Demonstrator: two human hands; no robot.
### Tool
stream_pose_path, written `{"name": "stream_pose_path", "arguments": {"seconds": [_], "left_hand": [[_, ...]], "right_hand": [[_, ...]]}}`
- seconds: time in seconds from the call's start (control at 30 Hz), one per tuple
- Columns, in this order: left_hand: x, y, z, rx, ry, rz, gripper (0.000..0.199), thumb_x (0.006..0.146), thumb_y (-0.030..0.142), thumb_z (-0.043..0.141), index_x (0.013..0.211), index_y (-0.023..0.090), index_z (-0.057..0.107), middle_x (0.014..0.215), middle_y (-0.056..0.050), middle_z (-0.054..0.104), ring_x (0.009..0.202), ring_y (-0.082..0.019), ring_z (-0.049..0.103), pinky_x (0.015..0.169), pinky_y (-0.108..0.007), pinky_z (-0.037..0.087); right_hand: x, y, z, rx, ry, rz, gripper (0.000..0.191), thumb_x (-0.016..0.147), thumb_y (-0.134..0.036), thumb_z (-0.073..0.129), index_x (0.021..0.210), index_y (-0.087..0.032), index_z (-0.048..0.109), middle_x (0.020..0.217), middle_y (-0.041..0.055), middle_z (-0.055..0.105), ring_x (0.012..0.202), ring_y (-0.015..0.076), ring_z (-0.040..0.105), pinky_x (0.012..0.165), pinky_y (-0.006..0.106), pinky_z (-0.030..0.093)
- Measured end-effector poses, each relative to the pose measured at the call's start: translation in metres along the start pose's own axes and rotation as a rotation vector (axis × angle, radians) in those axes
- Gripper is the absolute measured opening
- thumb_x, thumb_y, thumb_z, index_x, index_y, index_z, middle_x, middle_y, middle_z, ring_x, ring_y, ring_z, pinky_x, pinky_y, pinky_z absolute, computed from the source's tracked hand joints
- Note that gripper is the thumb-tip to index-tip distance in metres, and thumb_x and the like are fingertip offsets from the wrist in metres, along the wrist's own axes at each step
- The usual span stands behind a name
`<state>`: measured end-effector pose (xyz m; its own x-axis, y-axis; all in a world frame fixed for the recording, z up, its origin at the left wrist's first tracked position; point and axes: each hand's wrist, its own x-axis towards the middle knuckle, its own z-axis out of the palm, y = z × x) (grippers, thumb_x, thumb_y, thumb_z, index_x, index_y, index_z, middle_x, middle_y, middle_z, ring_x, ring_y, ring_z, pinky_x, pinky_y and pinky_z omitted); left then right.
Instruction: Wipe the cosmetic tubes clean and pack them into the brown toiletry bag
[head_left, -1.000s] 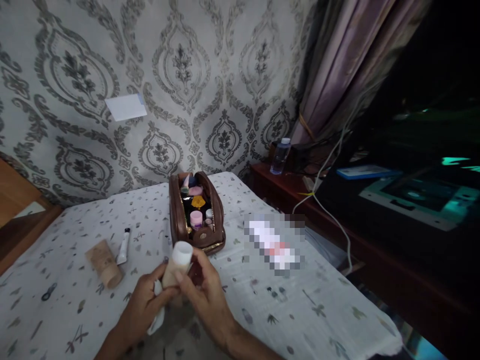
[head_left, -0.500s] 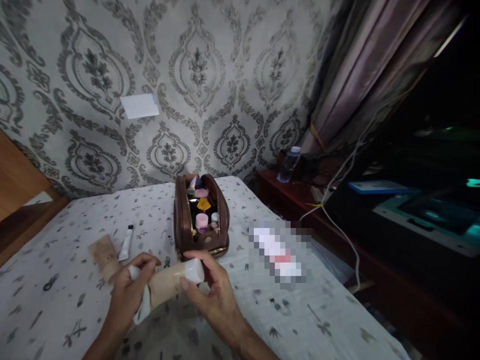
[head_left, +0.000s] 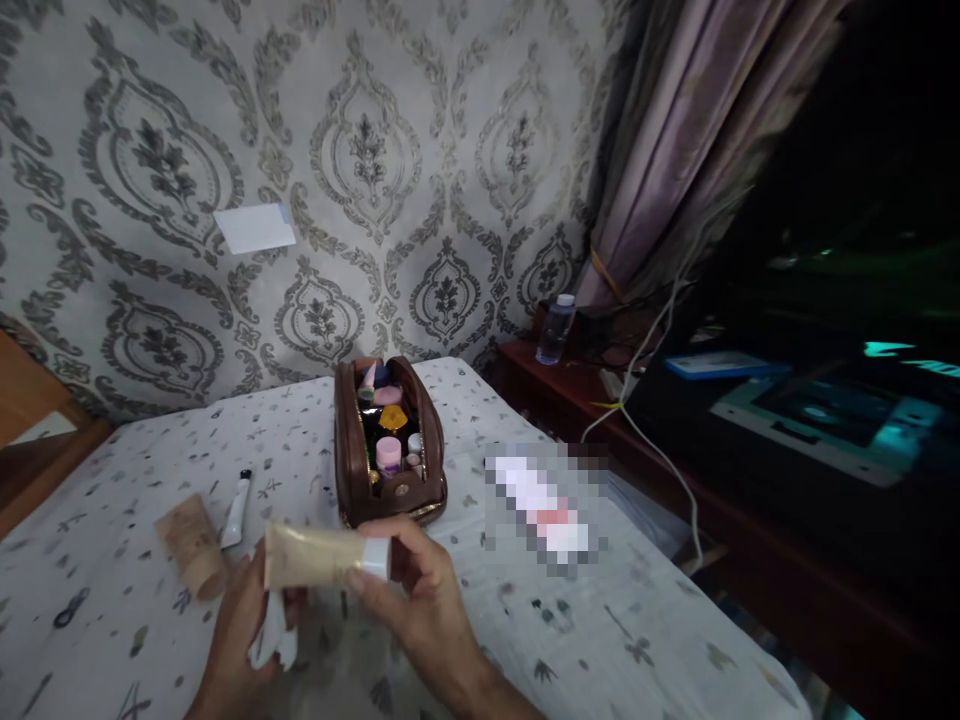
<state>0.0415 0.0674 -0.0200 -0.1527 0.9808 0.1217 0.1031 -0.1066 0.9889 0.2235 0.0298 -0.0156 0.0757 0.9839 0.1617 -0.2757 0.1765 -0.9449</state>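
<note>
My right hand [head_left: 424, 600] grips a beige tube [head_left: 319, 558] by its white cap, and the tube lies level above the bed. Below the tube's far end, my left hand [head_left: 240, 625] is closed around a crumpled white tissue or cloth [head_left: 274, 635]; its fingers are partly hidden. Just beyond the hands stands an open brown bag [head_left: 351, 450] with a pink-lidded jar [head_left: 388, 455] and other small items inside. Left of it lie a larger beige tube [head_left: 191, 545] and a slim white tube with a black cap [head_left: 237, 512].
A patterned sheet [head_left: 600, 610] covers the surface. At its right lies a blurred-out pinkish white object [head_left: 540, 505]. A clear bottle [head_left: 556, 330] stands on a reddish-brown ledge [head_left: 525, 370], with white cables [head_left: 675, 480] hanging nearby.
The held tube has turned more level and come up off the white tissue or cloth, which stays in my left hand. The view has shifted slightly right.
</note>
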Motion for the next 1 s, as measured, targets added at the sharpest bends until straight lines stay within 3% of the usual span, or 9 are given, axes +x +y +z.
{"name": "stream_pose_path", "arguments": {"seconds": [0.03,0.17,0.27,0.33,0.43,0.53,0.63,0.8,1.0], "left_hand": [[-0.001,0.000,0.003,-0.003,-0.048,-0.040,0.056,0.039,0.065,0.085,0.067,0.021,0.062,0.054,0.000,0.058,0.046,-0.016,0.052,0.044,-0.028,0.044],[-0.004,-0.004,0.018,-0.100,-0.115,-0.291,0.053,0.073,0.072,0.065,0.071,0.020,0.058,0.044,0.006,0.046,0.032,-0.009,0.037,0.032,-0.020,0.027],[-0.005,-0.010,0.025,-0.145,-0.109,-0.365,0.056,0.072,0.074,0.066,0.074,0.019,0.055,0.043,0.007,0.046,0.032,-0.007,0.037,0.032,-0.017,0.026],[-0.006,-0.012,0.025,-0.139,-0.124,-0.359,0.054,0.074,0.072,0.065,0.075,0.019,0.055,0.044,0.008,0.046,0.032,-0.007,0.038,0.033,-0.016,0.027],[-0.006,-0.015,0.022,-0.072,-0.175,-0.275,0.052,0.081,0.070,0.060,0.074,0.019,0.056,0.045,0.007,0.048,0.037,-0.008,0.042,0.038,-0.017,0.032],[-0.006,-0.016,0.019,0.022,-0.235,-0.152,0.056,0.086,0.072,0.050,0.071,0.018,0.057,0.045,0.005,0.049,0.042,-0.009,0.043,0.044,-0.018,0.035],[-0.007,-0.016,0.017,0.083,-0.298,-0.106,0.057,0.089,0.072,0.045,0.073,0.019,0.058,0.047,0.005,0.050,0.042,-0.009,0.042,0.047,-0.020,0.036],[-0.008,-0.016,0.016,0.111,-0.334,-0.110,0.057,0.090,0.071,0.042,0.074,0.020,0.059,0.049,0.005,0.050,0.042,-0.010,0.037,0.045,-0.021,0.029],[-0.007,-0.016,0.014,0.126,-0.372,-0.083,0.051,0.092,0.066,0.044,0.074,0.021,0.059,0.050,0.003,0.053,0.049,-0.013,0.045,0.055,-0.023,0.035]], "right_hand": [[0.002,-0.003,-0.002,0.028,0.026,-0.011,0.033,0.074,-0.042,0.079,0.097,-0.021,0.067,0.086,0.0015,0.069,0.077,0.0156,0.063,0.070,0.027,0.053],[0.019,-0.024,-0.016,0.084,0.169,-0.110,0.035,0.078,-0.043,0.079,0.101,-0.022,0.063,0.097,0.0041,0.072,0.082,0.0175,0.068,0.076,0.032,0.058],[0.045,-0.043,-0.031,-0.028,0.226,-0.206,0.037,0.080,-0.043,0.077,0.105,-0.023,0.060,0.105,0.0056,0.070,0.089,0.0196,0.070,0.083,0.036,0.059],[0.067,-0.054,-0.041,-0.223,0.238,-0.294,0.035,0.083,-0.041,0.072,0.110,-0.023,0.059,0.111,0.0067,0.067,0.092,0.0196,0.068,0.080,0.035,0.059],[0.102,-0.065,-0.052,-0.746,0.270,-0.450,0.028,0.087,-0.033,0.064,0.110,-0.018,0.064,0.109,0.0094,0.062,0.092,0.0204,0.065,0.080,0.033,0.056],[0.130,-0.071,-0.054,-1.215,0.254,-0.442,0.027,0.091,-0.030,0.060,0.114,-0.017,0.066,0.109,0.0091,0.063,0.089,0.0207,0.064,0.077,0.032,0.051],[0.148,-0.073,-0.049,-1.527,0.210,-0.418,0.026,0.094,-0.032,0.058,0.115,-0.019,0.065,0.110,0.0083,0.066,0.097,0.0233,0.063,0.078,0.031,0.045],[0.163,-0.073,-0.039,-1.797,0.073,-0.431,0.021,0.095,-0.031,0.057,0.111,-0.021,0.066,0.107,0.0091,0.071,0.106,0.0277,0.057,0.085,0.036,0.036],[0.173,-0.075,-0.032,-1.958,-0.020,-0.438,0.021,0.094,-0.024,0.056,0.111,-0.020,0.066,0.112,0.0125,0.070,0.108,0.0310,0.051,0.085,0.040,0.033]]}}
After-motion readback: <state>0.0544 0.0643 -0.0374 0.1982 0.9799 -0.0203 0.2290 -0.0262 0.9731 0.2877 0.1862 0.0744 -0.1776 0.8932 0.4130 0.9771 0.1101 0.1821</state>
